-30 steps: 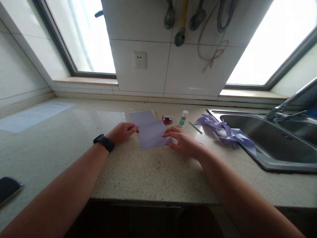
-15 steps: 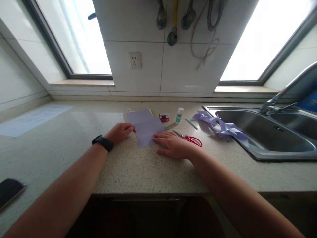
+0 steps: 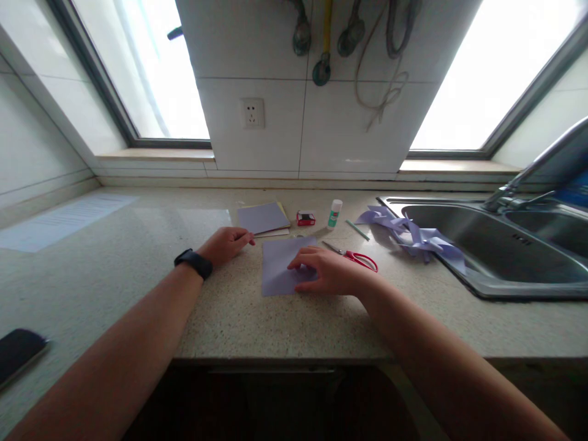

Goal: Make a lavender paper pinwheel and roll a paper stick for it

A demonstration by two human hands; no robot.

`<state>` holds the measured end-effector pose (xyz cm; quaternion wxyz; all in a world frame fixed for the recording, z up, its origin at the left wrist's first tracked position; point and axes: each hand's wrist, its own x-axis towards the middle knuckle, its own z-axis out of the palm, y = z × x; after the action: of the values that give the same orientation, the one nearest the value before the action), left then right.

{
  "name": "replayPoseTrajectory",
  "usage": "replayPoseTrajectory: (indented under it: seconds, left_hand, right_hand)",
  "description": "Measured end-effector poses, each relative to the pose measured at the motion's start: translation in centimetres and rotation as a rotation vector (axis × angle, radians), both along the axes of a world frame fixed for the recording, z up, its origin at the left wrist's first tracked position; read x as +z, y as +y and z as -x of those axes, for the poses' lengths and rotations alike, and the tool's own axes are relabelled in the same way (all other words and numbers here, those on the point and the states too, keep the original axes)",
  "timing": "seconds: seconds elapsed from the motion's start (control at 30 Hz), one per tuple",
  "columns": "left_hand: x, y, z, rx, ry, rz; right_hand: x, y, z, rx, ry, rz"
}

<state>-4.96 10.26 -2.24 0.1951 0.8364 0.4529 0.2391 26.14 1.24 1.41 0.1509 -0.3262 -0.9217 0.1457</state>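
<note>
A lavender square of paper (image 3: 278,266) lies flat on the countertop in front of me. My right hand (image 3: 319,269) rests over its right part, fingers apart and bent, fingertips touching the sheet. To the left, my left hand (image 3: 227,245), with a black band on the wrist, lies on the counter with fingers curled together and nothing visible in them. Just beyond it is a stack of paper (image 3: 264,217), lavender on top with yellow and white edges below. Red-handled scissors (image 3: 361,258) lie beside my right hand, partly behind it.
Behind are a small red box (image 3: 305,218), an upright glue stick (image 3: 334,214) and a pale green stick (image 3: 357,230). Lavender paper pinwheels (image 3: 413,236) overlap the edge of the steel sink (image 3: 478,288). A printed sheet (image 3: 64,220) and a dark phone-like object (image 3: 21,352) lie left.
The lavender sheet has moved off the stack toward me and slightly right, now lying square under my right hand. The stack beneath shows. My left hand has barely moved and is off the sheet.
</note>
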Motion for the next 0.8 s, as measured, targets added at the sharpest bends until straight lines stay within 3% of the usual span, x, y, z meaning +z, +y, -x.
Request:
replayPoseTrajectory:
  seconds: [0.8]
  left_hand:
    - [0.2, 0.0, -0.2, 0.053, 0.007, 0.047]
  right_hand:
    - [-1.3, 1.5, -1.6, -0.077, 0.109, -0.05]
